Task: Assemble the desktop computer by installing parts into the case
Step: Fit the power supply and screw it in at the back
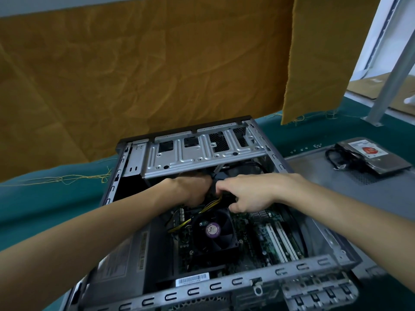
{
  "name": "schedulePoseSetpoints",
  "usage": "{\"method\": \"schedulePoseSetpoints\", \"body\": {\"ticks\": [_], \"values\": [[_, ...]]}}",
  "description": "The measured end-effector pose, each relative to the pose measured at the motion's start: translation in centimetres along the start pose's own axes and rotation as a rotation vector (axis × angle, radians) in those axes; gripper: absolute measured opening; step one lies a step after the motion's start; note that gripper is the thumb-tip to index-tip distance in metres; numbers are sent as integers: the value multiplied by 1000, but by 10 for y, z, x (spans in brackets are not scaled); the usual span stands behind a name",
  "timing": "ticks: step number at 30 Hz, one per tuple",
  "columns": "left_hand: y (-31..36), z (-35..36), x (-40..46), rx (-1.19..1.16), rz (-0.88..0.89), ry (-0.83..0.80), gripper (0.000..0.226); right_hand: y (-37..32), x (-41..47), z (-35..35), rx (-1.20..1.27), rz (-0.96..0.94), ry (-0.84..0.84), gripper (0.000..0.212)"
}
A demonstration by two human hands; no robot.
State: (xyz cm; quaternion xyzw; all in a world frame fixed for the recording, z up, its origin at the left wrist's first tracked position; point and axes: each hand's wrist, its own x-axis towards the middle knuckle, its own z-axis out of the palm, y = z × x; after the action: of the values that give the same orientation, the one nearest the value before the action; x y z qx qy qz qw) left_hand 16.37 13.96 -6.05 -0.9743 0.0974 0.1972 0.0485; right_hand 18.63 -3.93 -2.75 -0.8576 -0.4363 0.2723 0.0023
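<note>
Both hands' fingers pinch the cable bundle (213, 202) inside the case (332, 241), under its drive cage (197, 153)

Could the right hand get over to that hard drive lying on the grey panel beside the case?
Probably yes: the hard drive lies uncovered on the right hand's side, nothing between them, though that hand is busy with cables.

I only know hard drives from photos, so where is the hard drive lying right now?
In the head view the hard drive lies at the far right, outside the case, on the grey side panel, with a black cable coiled just left of it.
</note>
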Motion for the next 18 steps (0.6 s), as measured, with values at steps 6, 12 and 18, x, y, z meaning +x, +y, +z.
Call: {"method": "schedulePoseSetpoints", "body": {"ticks": [6, 12, 18], "values": [[-3, 1, 1, -17, 5, 24, 20, -1, -1, 0, -7, 0, 3, 49], [-9, 6, 1, -53, 32, 29, 24, -1, -1, 0, 5, 6, 9, 50], [-2, 4, 0, -3, 29, 23, 21, -2, -2, 0, 7, 1, 17, 51]]}}
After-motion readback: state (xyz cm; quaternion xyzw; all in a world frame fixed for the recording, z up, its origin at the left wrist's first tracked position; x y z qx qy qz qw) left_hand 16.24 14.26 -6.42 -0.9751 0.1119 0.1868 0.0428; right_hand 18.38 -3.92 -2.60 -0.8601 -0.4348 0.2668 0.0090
